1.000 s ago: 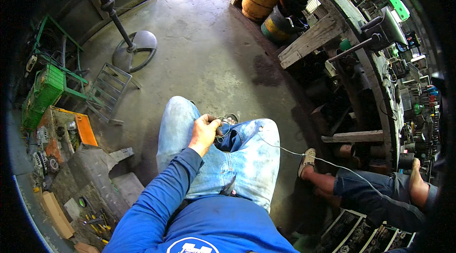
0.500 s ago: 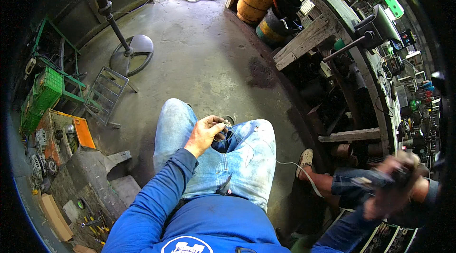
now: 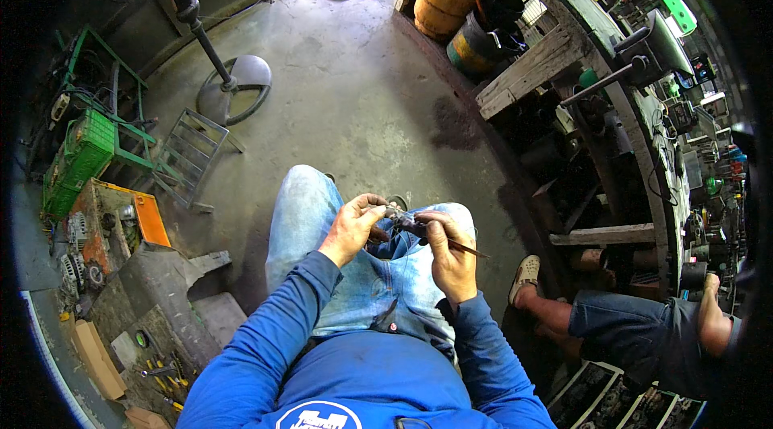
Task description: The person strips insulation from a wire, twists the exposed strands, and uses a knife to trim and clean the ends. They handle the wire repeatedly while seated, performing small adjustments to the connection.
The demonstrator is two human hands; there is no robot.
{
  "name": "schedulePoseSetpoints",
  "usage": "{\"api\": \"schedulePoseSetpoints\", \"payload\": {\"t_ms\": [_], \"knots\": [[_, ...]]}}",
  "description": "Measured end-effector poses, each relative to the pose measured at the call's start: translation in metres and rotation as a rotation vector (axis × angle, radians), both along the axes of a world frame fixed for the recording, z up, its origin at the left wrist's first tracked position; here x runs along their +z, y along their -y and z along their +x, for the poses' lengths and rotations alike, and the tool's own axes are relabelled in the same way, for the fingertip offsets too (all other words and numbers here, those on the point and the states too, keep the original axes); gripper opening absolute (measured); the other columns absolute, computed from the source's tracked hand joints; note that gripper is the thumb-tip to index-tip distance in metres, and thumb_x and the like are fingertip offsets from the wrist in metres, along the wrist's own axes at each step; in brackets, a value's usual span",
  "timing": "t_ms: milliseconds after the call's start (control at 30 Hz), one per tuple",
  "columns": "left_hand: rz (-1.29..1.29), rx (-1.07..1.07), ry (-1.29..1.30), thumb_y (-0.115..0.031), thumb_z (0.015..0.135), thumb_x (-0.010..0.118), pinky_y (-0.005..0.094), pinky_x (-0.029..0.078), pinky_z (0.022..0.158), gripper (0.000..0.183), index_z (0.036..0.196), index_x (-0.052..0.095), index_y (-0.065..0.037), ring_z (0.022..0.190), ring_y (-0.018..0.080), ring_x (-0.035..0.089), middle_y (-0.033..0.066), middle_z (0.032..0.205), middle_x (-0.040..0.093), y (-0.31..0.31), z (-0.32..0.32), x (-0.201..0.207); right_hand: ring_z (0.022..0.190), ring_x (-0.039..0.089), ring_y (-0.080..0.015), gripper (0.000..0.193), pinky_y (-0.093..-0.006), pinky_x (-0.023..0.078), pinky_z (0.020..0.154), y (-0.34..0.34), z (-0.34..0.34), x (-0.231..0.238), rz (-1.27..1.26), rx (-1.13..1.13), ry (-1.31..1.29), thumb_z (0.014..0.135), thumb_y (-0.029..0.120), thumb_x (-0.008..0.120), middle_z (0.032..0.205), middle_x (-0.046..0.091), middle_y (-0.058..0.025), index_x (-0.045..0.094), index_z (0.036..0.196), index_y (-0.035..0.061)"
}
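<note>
Both my hands meet above my lap, between my knees. My left hand has its fingers closed on a small greyish metal part; its exact kind is too small to tell. My right hand is wrapped round a dark, slim tool. One thin end of it sticks out past the hand to the right, while its other end reaches the small part at my left fingertips. My fingers hide most of both things.
On the right, another person's bare leg and sandal stand close to me. Beyond is a cluttered workbench with an orange gas cylinder underneath. At left are a metal stool frame, a pedestal fan base and a tool-strewn bench.
My right hand, blurred at the far right before, has come back to my lap and joined the left one, with the dark tool in it. My left hand has stayed nearly in place.
</note>
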State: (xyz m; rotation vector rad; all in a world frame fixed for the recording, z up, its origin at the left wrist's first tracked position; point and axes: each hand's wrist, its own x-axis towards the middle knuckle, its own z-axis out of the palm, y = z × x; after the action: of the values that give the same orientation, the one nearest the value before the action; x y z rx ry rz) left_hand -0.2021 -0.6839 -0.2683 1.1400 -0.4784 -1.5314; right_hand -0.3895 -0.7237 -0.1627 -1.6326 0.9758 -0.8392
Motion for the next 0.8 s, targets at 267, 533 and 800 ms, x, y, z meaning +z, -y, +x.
{"api": "schedulePoseSetpoints", "payload": {"t_ms": [267, 533, 800], "knots": [[-0.026, 0.044, 0.036, -0.018, 0.099, 0.06, 0.0292, 0.057, 0.067, 0.018, 0.111, 0.061, -0.004, 0.086, 0.0149, 0.068, 0.0068, 0.104, 0.071, 0.002, -0.001, 0.002, 0.089, 0.064, -0.0226, 0.016, -0.0324, 0.051, 0.077, 0.001, 0.012, -0.02, -0.208, 0.049, -0.206, 0.091, 0.009, 0.071, 0.099, 0.061, -0.0108, 0.068, 0.105, 0.0007], [0.064, 0.084, -0.101, -0.016, 0.097, 0.064, 0.029, 0.056, 0.066, 0.015, 0.107, 0.065, -0.006, 0.075, 0.0143, 0.067, 0.0038, 0.093, 0.069, 0.002, 0.002, -0.004, 0.083, 0.065, -0.0331, 0.023, -0.0383, 0.054, 0.072, 0.001, 0.008, -0.023, -0.379, 0.235, -0.262, 0.08, 0.004, 0.078, 0.095, 0.062, -0.0142, 0.065, 0.099, 0.0031], [0.083, 0.005, 0.119, -0.015, 0.097, 0.062, 0.0272, 0.052, 0.059, 0.018, 0.109, 0.066, -0.002, 0.068, 0.0137, 0.064, 0.0051, 0.088, 0.067, 0.003, -0.004, 0.002, 0.081, 0.067, -0.0322, 0.018, -0.0397, 0.055, 0.067, -0.001, 0.002, -0.017, -0.587, 0.38, -0.413, 0.08, 0.01, 0.077, 0.097, 0.066, -0.0114, 0.068, 0.095, 0.0068]]}}
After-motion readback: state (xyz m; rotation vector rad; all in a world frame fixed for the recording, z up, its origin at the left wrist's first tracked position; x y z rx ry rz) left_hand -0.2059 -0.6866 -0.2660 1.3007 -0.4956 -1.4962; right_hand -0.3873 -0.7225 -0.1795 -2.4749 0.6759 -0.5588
